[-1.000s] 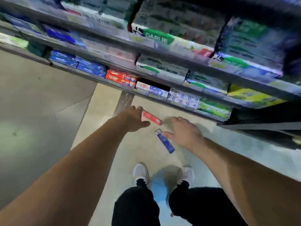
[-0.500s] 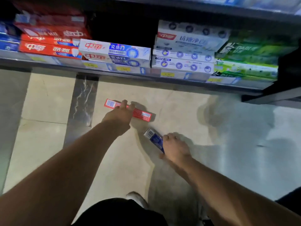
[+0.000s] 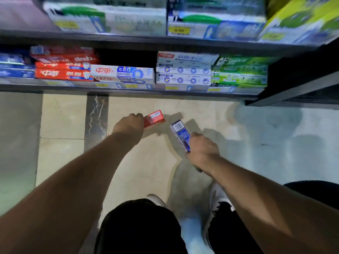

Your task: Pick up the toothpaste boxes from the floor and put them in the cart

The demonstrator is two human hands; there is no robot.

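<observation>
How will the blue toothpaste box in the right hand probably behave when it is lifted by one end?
The blue toothpaste box looks like thin printed carton, so it likely stays stiff and fairly light. The right hand grips only its near end, so the far end may dip or swing. Its glossy faces could slide a little in the fingers.

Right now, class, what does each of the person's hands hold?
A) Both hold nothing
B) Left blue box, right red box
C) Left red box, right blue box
C: the left hand grips the red box, and the right hand grips the blue box.
</observation>
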